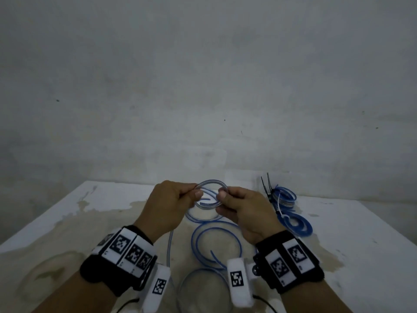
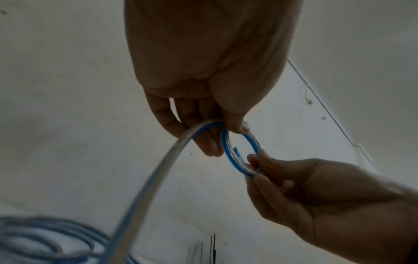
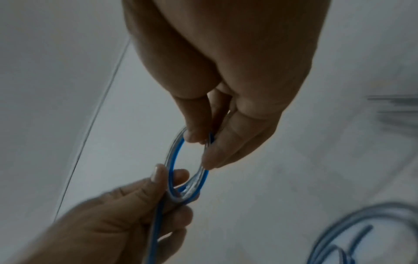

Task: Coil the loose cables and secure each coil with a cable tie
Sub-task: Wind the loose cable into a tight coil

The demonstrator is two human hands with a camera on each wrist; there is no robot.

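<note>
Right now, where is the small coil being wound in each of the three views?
Head: the small coil sits centre, above the table, between left hand and right hand.
Left wrist: centre right, a blue ring under the fingers.
Right wrist: centre, a narrow oval.
Shared landmark: both hands pinch its opposite sides.

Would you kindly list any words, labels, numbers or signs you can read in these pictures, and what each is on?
No readable words or numbers.
Wrist bands: black-and-white square code markers, patterns only; tiny characters beneath them are too blurred to read.
Cable, cable ties, table: no visible print.
</note>
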